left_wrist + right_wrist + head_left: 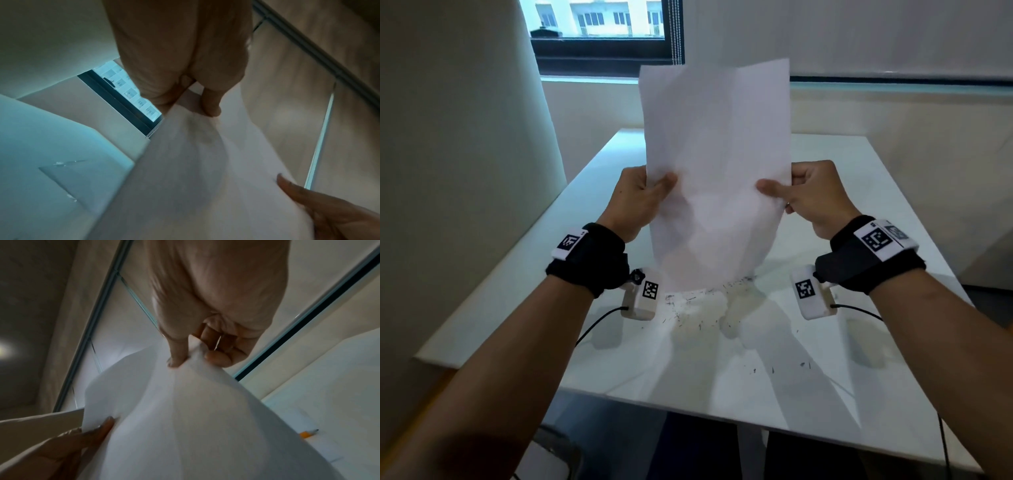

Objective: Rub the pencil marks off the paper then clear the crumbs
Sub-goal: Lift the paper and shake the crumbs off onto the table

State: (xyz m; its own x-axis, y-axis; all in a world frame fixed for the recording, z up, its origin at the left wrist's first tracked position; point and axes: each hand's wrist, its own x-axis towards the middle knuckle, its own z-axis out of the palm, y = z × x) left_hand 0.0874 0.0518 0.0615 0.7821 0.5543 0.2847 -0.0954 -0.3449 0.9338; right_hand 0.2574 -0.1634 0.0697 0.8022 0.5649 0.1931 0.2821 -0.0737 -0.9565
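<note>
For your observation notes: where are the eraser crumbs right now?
In the head view, the crumbs lie scattered on the white table, just below the paper, between the two wrists.

Thin matt white paper, softly creased; glossy smooth white table; black cloth wrist straps.

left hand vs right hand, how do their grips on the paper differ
The left hand pinches the paper's left edge; the right hand pinches its right edge. The left thumb lies across the sheet's front pointing right; the right thumb points left. Both hold the sheet upright above the crumbs on the table, thumbs in front, fingers behind.
</note>
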